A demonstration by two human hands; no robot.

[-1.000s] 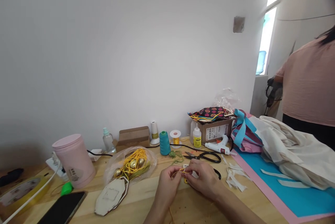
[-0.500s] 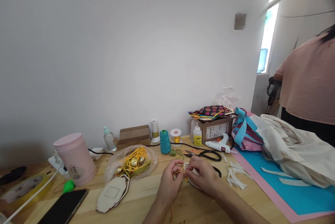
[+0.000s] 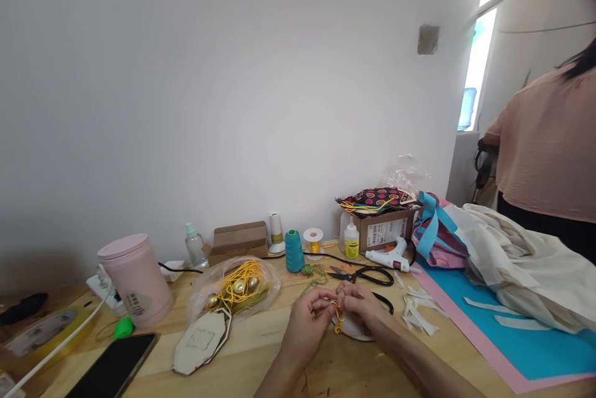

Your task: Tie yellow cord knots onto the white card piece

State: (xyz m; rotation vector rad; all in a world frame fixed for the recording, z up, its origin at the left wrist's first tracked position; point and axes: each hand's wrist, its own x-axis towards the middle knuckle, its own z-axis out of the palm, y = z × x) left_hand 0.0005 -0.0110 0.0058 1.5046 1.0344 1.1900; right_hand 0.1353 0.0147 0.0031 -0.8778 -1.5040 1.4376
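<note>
My left hand (image 3: 308,318) and my right hand (image 3: 358,306) meet over the front of the table, fingertips pinched close together. Between them runs a yellow cord (image 3: 338,321), gripped by both, with a knotted loop hanging below the fingers. A pale flat piece with a dark rim (image 3: 358,331) shows partly under my right hand; its shape is mostly hidden. Just behind the hands lie black-handled scissors (image 3: 367,275) and a small tangle of green cord (image 3: 313,271).
A bag of yellow cord and gold bells (image 3: 239,286), octagonal pieces (image 3: 201,342), phone (image 3: 114,366) and pink cup (image 3: 136,280) stand left. Behind are a teal thread cone (image 3: 293,251), glue bottle (image 3: 351,243) and glue gun (image 3: 390,256). Fabric (image 3: 526,261) lies right; a person stands beyond.
Both hands have shifted slightly, with fingertips drawn closer together. The knotted yellow loop and the pale piece beneath my right hand now show more. The patterned edge between the fingers is hidden.
</note>
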